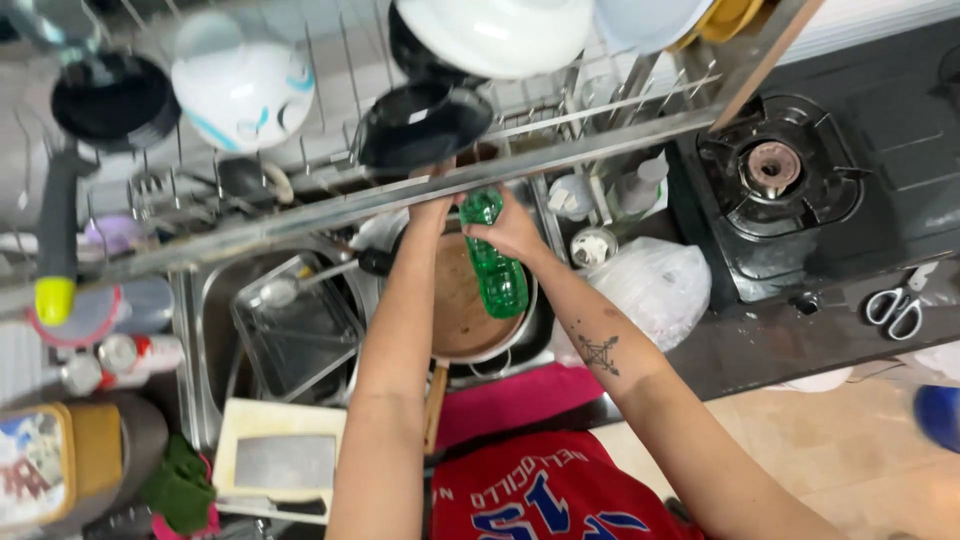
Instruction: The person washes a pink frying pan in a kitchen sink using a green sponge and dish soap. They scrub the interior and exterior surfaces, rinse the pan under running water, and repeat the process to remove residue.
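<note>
Right hand (515,232) clasps green bottle (495,265), tilted over brown pan (460,310) in sink (210,300). Left hand (432,205) reaches up by rack rail (300,215), finger state unclear. Best squeezed gently, aimed at pan's centre.

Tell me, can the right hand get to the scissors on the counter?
Probably not right now: the right hand is wrapped around the green bottle over the sink, and the scissors lie far off, beyond the stove.

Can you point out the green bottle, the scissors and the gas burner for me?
green bottle (497,272): head view, on its ribbed body.
scissors (896,305): head view, on the handle loops.
gas burner (772,166): head view, on the round burner head.
</note>
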